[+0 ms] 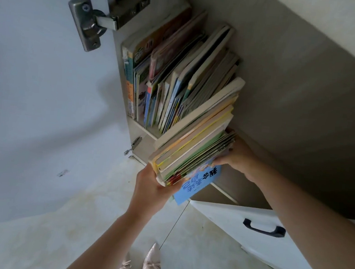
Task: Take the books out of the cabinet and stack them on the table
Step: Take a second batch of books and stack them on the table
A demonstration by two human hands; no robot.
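A bundle of books [195, 141] is held between both hands at the front edge of the cabinet shelf [148, 132]. The bundle is tilted: its long axis runs from the lower near end, at the left hand, up and away to the far end inside the cabinet. Page edges and spines face the camera.

Left hand [153, 184]: grip closed around the near lower corner of the bundle, palm under it, fingers hidden behind the books.

Right hand [236, 156]: grip on the right face of the bundle, thumb on the outer cover, remaining fingers hidden behind the books.

The outermost volume on the right-hand side is a blue book [198, 184]. Its cover carries large dark Chinese characters, seen inverted; they cannot be read with certainty.

Beyond the left-hand grip, further into the cabinet, a row of upright books [166, 84] stands on the same shelf, leaning slightly. Spine text is too small to read.

Left of the grips, the open cabinet door [35, 74] carries a metal hinge [101, 15]. Below the right-hand grip is a white drawer front with a black handle [264, 229].
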